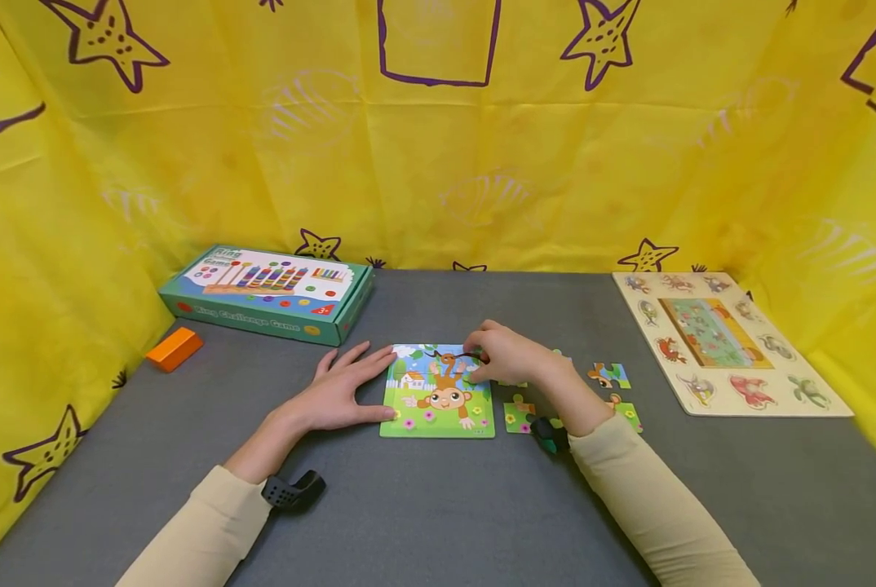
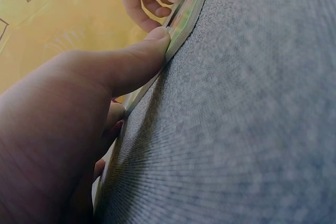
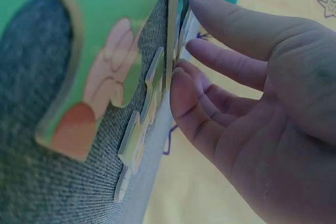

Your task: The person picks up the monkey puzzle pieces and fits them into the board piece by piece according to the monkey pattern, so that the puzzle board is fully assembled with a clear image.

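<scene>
Touching monkey puzzle [image 1: 438,416]: left grip [image 1: 338,393] at left; right grip [image 1: 515,359] pinching upper-right.

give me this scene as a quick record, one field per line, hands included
surface: grey table
centre: monkey puzzle, dark gap near its top
left grip: fingers spread, touching the puzzle's left edge
right grip: at the puzzle's upper right; whether it pinches a piece is unclear
loose pieces: right of the puzzle, partly hidden by the right arm
far left: ring game box, orange block in front
far right: sea-animal board
backdrop: yellow cloth
</scene>
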The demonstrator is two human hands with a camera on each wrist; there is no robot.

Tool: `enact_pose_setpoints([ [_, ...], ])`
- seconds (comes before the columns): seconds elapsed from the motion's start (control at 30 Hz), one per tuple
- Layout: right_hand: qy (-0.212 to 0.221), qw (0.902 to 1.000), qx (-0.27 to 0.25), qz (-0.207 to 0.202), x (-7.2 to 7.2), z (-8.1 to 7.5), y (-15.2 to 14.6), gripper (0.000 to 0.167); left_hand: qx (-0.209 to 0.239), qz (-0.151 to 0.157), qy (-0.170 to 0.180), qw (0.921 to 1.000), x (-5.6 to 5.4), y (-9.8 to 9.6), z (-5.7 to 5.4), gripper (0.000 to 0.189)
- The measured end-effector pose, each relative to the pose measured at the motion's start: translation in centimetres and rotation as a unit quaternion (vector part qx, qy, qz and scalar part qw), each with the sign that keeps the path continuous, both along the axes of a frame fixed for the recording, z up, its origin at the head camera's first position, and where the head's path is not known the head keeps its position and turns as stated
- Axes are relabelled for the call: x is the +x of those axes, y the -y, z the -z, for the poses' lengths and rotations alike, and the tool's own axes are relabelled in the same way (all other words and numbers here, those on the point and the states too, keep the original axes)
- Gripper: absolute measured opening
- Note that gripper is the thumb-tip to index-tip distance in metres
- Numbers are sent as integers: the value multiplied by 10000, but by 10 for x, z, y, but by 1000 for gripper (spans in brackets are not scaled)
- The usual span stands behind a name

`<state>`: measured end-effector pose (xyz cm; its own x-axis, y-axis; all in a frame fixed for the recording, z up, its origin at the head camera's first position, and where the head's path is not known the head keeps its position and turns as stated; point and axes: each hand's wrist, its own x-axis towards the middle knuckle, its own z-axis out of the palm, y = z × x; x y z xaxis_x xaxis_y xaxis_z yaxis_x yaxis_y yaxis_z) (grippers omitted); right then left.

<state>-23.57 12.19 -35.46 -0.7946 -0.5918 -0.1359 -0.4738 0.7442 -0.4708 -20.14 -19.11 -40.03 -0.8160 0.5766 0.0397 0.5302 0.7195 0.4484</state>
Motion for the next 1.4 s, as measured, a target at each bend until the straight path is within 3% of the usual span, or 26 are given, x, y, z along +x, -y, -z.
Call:
enact_pose_setpoints([
  [0.73, -7, 10000, 17, -1, -1, 4, 3, 38, -9, 33, -5, 10000, -2, 2, 2, 92],
  [1.17, 309, 9970, -709, 15, -5, -17, -23, 42, -32, 23, -65, 10000, -3, 1, 1, 92],
  [1.4, 353, 9962, -779, 169, -6, -16, -35, 42, -47, 27, -67, 10000, -2, 1, 2, 92],
])
